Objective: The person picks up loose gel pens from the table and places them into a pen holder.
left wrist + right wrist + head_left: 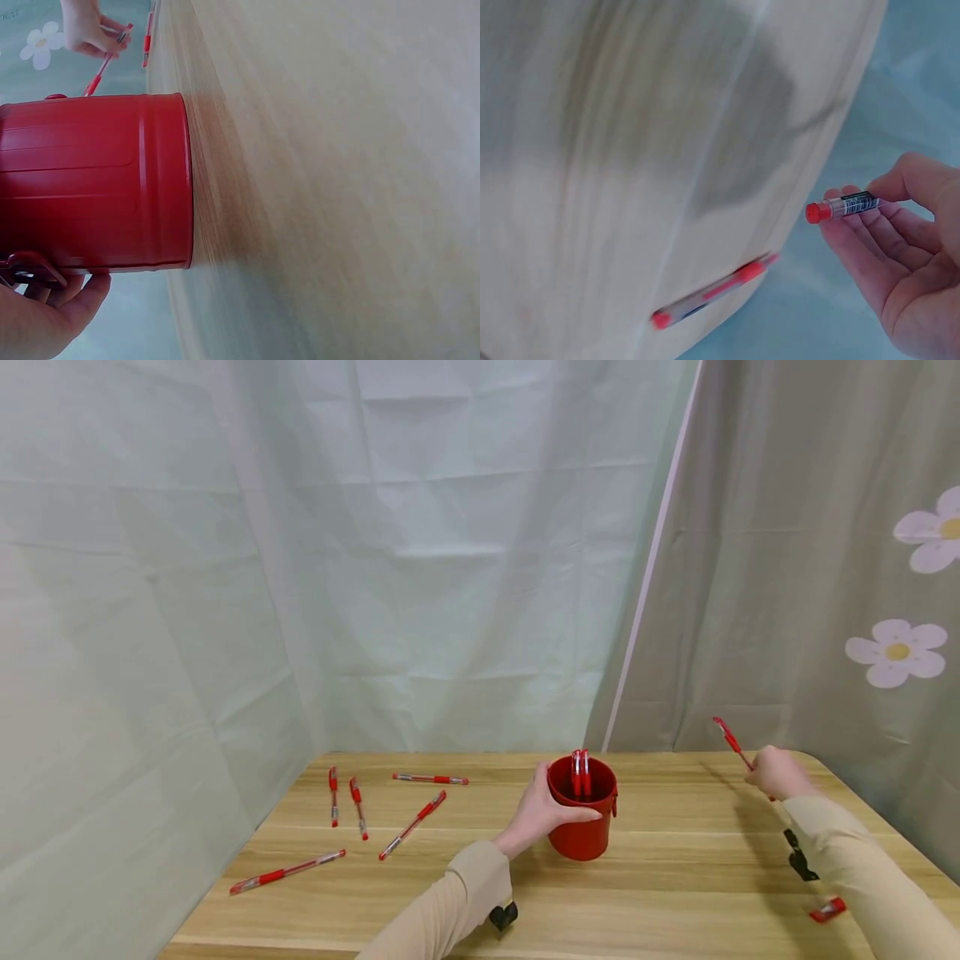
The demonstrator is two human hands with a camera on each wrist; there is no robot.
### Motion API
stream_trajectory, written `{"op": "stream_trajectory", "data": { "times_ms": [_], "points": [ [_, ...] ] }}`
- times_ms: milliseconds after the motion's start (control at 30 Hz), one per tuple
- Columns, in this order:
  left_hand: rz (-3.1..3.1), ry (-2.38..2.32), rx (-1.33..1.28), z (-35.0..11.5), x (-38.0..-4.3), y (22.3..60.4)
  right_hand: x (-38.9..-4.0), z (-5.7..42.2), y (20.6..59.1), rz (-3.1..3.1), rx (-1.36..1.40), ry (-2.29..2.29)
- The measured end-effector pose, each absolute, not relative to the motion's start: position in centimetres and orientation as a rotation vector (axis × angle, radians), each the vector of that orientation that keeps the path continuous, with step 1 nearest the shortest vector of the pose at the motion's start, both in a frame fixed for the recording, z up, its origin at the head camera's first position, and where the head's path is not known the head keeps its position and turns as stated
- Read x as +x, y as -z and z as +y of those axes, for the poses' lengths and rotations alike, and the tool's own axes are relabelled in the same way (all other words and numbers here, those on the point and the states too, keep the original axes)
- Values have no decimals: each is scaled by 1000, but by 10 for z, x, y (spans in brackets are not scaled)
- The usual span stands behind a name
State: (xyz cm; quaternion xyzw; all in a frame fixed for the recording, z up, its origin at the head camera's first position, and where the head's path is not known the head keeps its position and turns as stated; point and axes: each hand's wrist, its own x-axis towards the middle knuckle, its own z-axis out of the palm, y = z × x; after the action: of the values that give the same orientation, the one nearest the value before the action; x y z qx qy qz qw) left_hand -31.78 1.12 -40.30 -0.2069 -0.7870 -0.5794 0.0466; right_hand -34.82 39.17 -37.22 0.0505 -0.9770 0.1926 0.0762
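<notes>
A small red metal bucket with a side handle stands upright on the wooden table, two red gel pens leaning inside it. My left hand grips the bucket by its left side, thumb across the front; in the left wrist view the fingers curl against its wall near the handle. Off to the right, above the table, my right hand pinches another red gel pen, cap end pointing up and away. The right wrist view shows this pen's barcoded lower end between thumb and fingers.
Several red gel pens lie scattered on the left of the table, such as the front one and a slanted one. One more pen lies partly under the right sleeve. Curtains hang behind the table's back edge.
</notes>
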Motion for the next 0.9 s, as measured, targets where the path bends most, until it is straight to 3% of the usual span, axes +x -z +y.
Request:
{"op": "stream_trajectory", "data": {
  "times_ms": [900],
  "points": [
    [-2402,1749,-635,11,-318,404,-356,324,353,-2730,322,-925]
  ]
}}
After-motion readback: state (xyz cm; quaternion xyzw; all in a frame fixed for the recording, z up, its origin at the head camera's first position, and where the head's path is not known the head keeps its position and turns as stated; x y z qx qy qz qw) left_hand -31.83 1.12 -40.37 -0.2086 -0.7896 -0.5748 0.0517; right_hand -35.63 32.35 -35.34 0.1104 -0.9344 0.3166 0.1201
